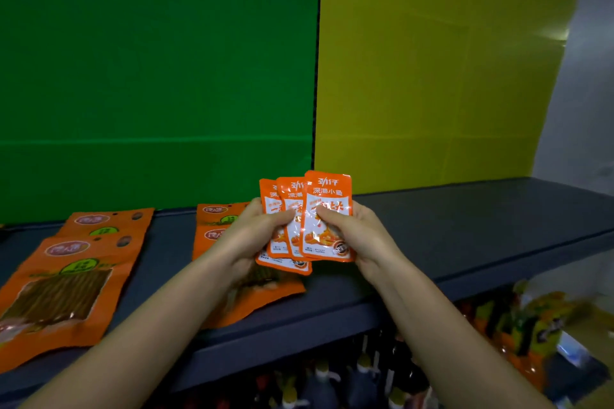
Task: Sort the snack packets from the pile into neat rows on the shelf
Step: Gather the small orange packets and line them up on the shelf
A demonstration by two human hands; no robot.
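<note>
Head view, lower edge first: blurred bottles (365,372) stand under the shelf (465,226). At centre frame, left hand (259,232) and right hand (352,226) together pinch three small orange packets (329,206), fanned upright with long axes vertical. Bare shelf lies to their right, nearer the right hand. Large orange packets (66,282) crowd the left side.

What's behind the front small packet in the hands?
Two more small packets fan out behind the front packet, only tops and left edges showing; the rest is covered. The left hand and right hand grip the fan. Any further packets would be hidden.
</note>
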